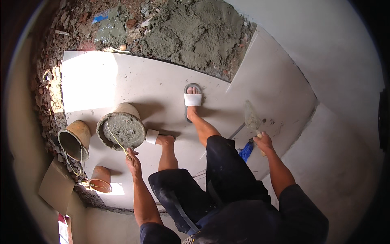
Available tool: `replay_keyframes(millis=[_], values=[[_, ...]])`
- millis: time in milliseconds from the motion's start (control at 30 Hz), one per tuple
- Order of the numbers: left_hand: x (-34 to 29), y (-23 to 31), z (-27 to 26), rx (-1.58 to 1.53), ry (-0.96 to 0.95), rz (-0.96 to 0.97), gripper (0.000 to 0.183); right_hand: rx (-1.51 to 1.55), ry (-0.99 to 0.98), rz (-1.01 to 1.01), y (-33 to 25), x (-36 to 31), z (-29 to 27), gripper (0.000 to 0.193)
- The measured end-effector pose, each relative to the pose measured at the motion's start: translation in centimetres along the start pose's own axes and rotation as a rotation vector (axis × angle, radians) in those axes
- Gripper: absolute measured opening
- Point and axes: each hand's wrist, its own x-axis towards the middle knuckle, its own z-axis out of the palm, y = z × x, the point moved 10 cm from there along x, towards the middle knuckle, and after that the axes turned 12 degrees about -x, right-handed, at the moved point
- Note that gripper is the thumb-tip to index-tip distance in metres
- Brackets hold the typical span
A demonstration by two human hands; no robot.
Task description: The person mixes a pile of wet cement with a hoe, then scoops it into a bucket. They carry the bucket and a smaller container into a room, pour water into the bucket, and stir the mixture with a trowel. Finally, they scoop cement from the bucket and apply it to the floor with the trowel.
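My left hand is closed on the thin yellowish cord handle of a large bucket. Grey wet mortar nearly fills this bucket, which is beside my left foot on the pale tiles. Over on the right, my right hand grips a trowel by its handle. Its mortar-smeared blade points away from me, above the tiles. Whether the blade touches the floor I cannot tell.
Two smaller buckets, one tan and one orange, are at the left. Wet mortar lies over rubble beyond the tile edge. A blue crumpled thing lies by my right knee. A loose tile leans at the left wall.
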Motion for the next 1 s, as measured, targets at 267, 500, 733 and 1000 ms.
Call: replay_keyframes(millis=[267, 500, 733, 1000], values=[[1.3, 2.8, -4.3, -0.019, 0.202, -0.256, 0.057, 0.157, 0.118, -0.005, 6.1, -0.4, 6.4, 0.039], [-0.2, 11.1, 0.2, -0.297, 0.091, -0.278, 0.045, 0.113, 0.179, -0.082, 10.3, -5.6, 10.4, 0.035], [-3.7, 15.3, 6.0, -0.561, 0.067, -0.234, 0.053, 0.113, 0.101, -0.090, 2.8, -1.0, 5.1, 0.051], [-3.7, 17.7, 19.4, -0.807, -0.066, -0.234, 0.049, 0.216, 0.301, -0.395, -8.3, 7.3, -2.4, 0.041]])
